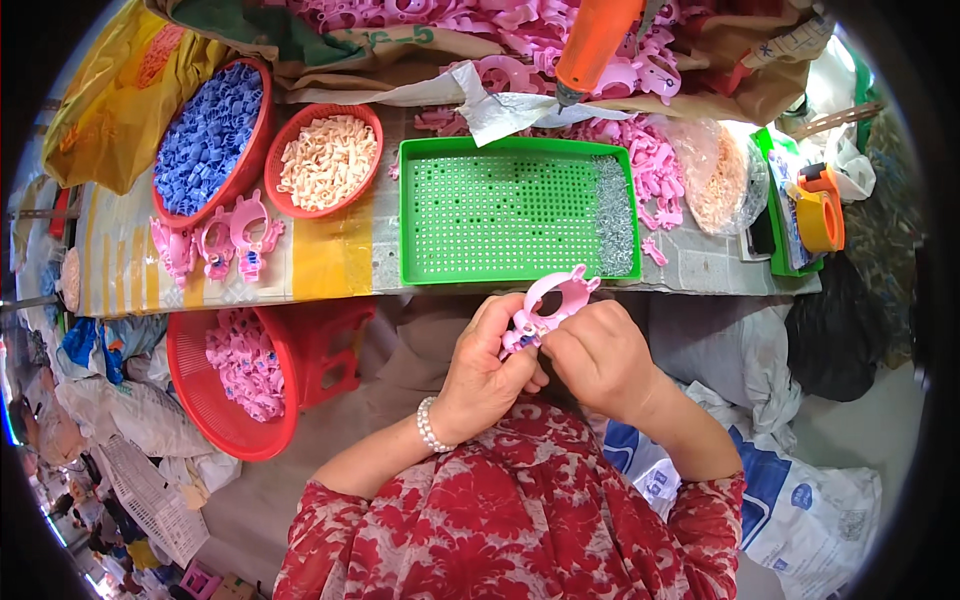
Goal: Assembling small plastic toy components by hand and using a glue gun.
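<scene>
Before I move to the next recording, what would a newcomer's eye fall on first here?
Probably the bright green tray, mid-table, with silvery bits along its right end. The red basket of blue pieces at upper left and the orange tool at the top also stand out. In front of the tray, the left hand and right hand hold a pink ring-shaped part.

At R end of yellow-and-grey patterned table (335, 245), orange-and-yellow plastic tape dispenser (818, 220), w/ shiny black plastic bag (840, 330) below, plus lg. white-and-blue printed plastic sack (810, 520) at lower R & white perforated rectangular plastic crate (152, 503) at lower L.
</scene>
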